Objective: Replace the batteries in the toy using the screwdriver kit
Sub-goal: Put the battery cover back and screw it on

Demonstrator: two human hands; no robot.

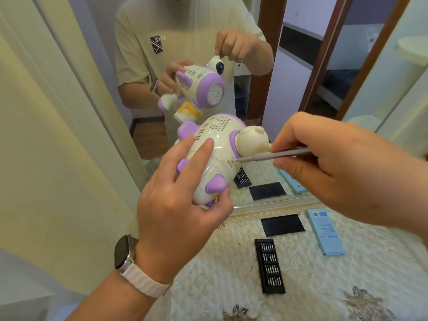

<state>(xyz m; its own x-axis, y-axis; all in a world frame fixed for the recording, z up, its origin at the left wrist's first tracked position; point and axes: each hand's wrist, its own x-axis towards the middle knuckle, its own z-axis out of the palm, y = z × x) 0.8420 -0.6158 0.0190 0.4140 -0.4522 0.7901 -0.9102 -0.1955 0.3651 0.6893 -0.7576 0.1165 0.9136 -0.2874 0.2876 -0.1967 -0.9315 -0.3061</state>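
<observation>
A cream and purple toy (215, 144) is held up in front of a mirror. My left hand (180, 205) grips its body from the left and below, fingers spread over the shell. My right hand (335, 163) pinches a slim grey screwdriver (273, 156). The screwdriver's tip sits in a small hole on the toy's side, just under the toy's rounded cream head. On the table below lies the black bit tray (269, 266) of the screwdriver kit, with several bits in rows.
A black flat lid (282, 224) and a light blue box (325, 232) lie on the lace tablecloth (312, 286). The mirror (208, 54) stands right behind the toy and shows a person holding it. A cream wall panel (58, 135) is at the left.
</observation>
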